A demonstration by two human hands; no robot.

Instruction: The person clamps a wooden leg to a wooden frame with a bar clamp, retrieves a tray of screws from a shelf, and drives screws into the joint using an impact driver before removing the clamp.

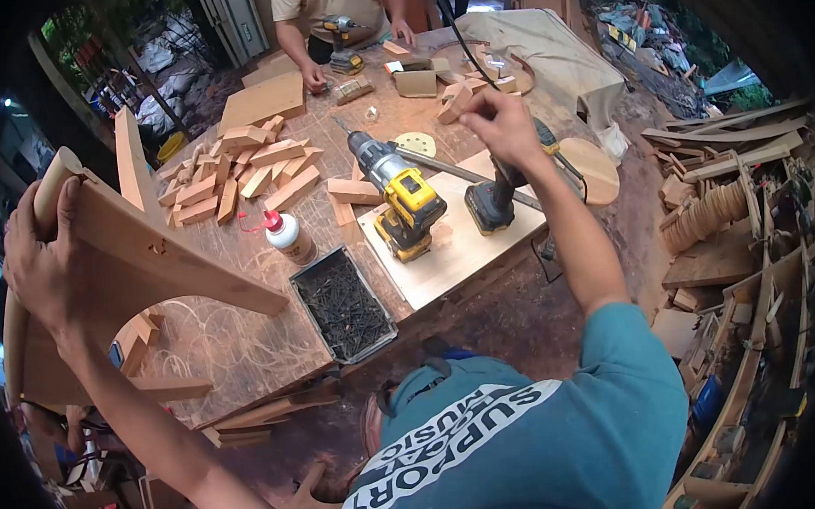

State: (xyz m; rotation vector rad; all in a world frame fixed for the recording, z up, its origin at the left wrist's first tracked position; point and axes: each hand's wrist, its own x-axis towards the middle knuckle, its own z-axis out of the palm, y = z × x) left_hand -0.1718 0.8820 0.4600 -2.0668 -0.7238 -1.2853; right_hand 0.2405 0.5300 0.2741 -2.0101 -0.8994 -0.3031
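Observation:
My left hand point(43, 250) is closed around the upper part of a curved wooden furniture frame point(173, 258), which is tilted on the left side of the workbench. A rounded rail runs along the frame's upper end. Over the far right of the bench, my right hand point(502, 125) pinches a small wooden block point(455, 103) at its fingertips. Below that hand stands a black cordless driver point(490, 204), partly hidden by my forearm. A yellow and black cordless drill point(400, 195) stands beside it on a pale board point(418, 286).
A tray of dark screws point(344, 304) sits at the bench's near edge, with a red-capped glue bottle point(287, 235) behind it. Many wooden blocks point(237, 171) are piled at centre left. Across the bench, another person point(326, 10) works near another drill point(344, 50). Wood scraps point(737, 219) lie right.

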